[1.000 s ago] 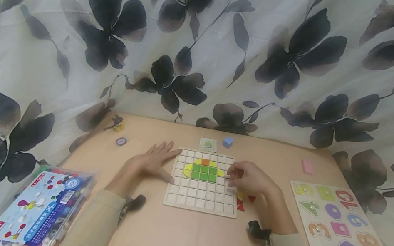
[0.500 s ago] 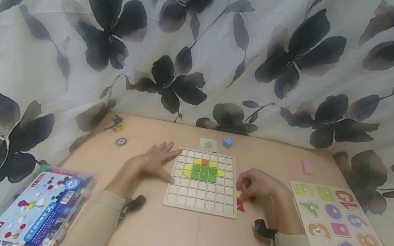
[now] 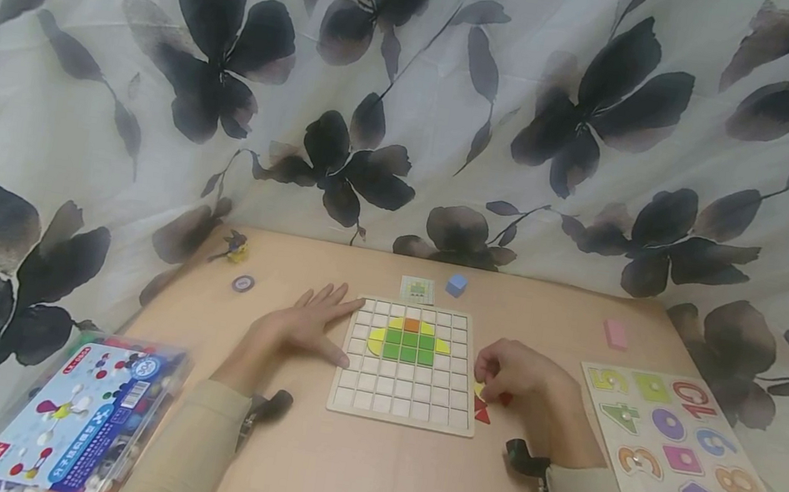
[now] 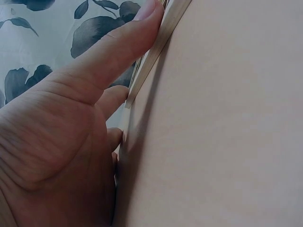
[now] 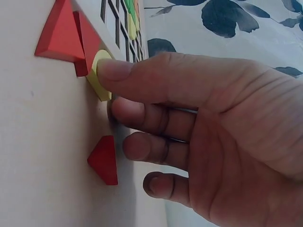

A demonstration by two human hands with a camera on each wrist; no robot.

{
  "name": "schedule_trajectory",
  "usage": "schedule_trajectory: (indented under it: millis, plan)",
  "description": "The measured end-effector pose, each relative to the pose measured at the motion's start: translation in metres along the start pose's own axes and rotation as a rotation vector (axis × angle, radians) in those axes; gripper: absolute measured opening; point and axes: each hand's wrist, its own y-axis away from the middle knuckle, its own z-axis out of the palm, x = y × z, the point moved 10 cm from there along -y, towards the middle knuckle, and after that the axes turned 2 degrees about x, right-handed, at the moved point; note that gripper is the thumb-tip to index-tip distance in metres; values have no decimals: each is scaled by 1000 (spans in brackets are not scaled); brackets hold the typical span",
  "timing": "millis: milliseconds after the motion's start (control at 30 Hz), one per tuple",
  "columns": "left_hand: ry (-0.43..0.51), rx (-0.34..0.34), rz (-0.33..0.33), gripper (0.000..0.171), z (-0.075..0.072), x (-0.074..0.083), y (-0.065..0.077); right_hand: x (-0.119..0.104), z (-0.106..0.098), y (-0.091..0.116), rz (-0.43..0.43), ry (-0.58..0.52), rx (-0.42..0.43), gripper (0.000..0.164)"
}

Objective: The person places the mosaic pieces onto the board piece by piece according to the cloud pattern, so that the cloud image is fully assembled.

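Note:
In the head view a pale grid board (image 3: 398, 408) lies flat, with green, yellow and orange blocks set in its upper middle cells. My left hand (image 3: 299, 323) rests against the board's left edge, fingers spread and thumb at its side. To the right of the board, my right hand (image 3: 523, 375) bends over a yellow rounded block (image 5: 98, 89), pinching it between thumb and index finger at the tabletop; the thumb partly covers it. Two red triangular blocks (image 5: 60, 38) lie just beside it. Another red block (image 5: 105, 161) lies under the curled fingers.
A small pattern card (image 3: 417, 289) and a blue cube (image 3: 456, 286) sit behind the board. A number puzzle board (image 3: 625, 459) lies at right, near a pink block (image 3: 615, 334). At left are a plastic kit box (image 3: 76, 411), a round disc (image 3: 243, 284) and a small figure (image 3: 236, 246).
My right hand has moved off the board's right edge to the loose blocks beside it, then stayed nearly still. The left hand has not moved.

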Motion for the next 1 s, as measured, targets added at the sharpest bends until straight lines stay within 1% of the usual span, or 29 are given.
schedule_trajectory:
  millis: [367,600,733,867,1000]
  plan:
    - [1,-9,-6,122,1,-1,0,-4,2,-3,21,77,14,16]
    - [-15,-8,0,122,2,-1,-1,-1,-1,-2,86,116,44,16]
    - [-12,-8,1,122,2,-1,-1,-1,-4,0,82,88,62,14]
    - [-18,-5,1,122,1,-1,-1,-1,-5,2,75,50,73,16]
    - [-11,-7,-2,121,0,0,0,-1,-5,3,76,44,80,19]
